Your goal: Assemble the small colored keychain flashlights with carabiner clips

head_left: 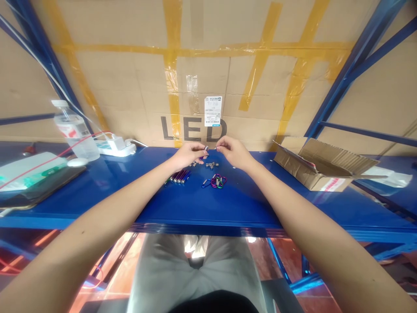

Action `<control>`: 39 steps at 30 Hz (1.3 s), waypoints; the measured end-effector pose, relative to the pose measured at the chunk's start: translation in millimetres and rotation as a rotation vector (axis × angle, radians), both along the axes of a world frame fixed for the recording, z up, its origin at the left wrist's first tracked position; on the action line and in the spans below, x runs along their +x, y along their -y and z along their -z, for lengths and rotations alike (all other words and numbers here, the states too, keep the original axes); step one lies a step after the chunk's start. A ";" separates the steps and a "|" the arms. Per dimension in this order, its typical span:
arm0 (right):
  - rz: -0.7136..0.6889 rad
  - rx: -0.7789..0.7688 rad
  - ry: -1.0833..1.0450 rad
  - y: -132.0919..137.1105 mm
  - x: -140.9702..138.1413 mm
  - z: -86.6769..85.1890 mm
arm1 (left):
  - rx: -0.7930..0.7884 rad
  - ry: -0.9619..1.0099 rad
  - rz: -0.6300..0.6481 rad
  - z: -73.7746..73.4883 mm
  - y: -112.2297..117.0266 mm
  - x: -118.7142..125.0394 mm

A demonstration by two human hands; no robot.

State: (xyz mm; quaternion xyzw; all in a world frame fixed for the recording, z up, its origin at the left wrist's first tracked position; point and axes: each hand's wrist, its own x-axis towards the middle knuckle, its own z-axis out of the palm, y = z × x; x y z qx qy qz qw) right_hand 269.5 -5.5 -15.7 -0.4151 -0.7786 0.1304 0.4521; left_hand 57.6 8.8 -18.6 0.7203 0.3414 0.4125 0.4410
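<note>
Both hands meet over the back of the blue shelf (228,208). My left hand (189,154) pinches a small silver cylindrical piece (206,148) at its fingertips. My right hand (233,152) is closed in a pinch on a tiny part I cannot make out, held right beside that piece. Beneath the hands lie several small silver metal parts (211,164). A row of thin coloured tubes (180,176) rests nearer to me on the left. A bunch of coloured carabiner clips (217,181) lies next to them on the right.
An open cardboard box (322,167) sits at the right. A plastic water bottle (75,130), a white power strip (115,147) with a red cable, and a phone or tablet (35,182) stand at the left. A taped carton marked LED (195,87) forms the back wall. Blue rack posts flank both sides.
</note>
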 end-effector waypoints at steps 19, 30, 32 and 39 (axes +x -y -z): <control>-0.084 -0.077 -0.066 4.5 -7.9 4.0 | 0.236 -0.101 0.025 4.4 6.6 5.8; -0.117 -0.132 -0.168 3.4 -8.6 6.5 | 0.673 -0.454 -0.201 2.3 9.5 11.6; -0.113 -0.160 -0.167 4.5 -9.9 6.6 | 0.692 -0.485 -0.201 3.7 7.2 10.1; -0.144 -0.242 -0.189 9.3 -15.1 4.7 | 0.704 -0.528 -0.138 4.4 13.3 4.6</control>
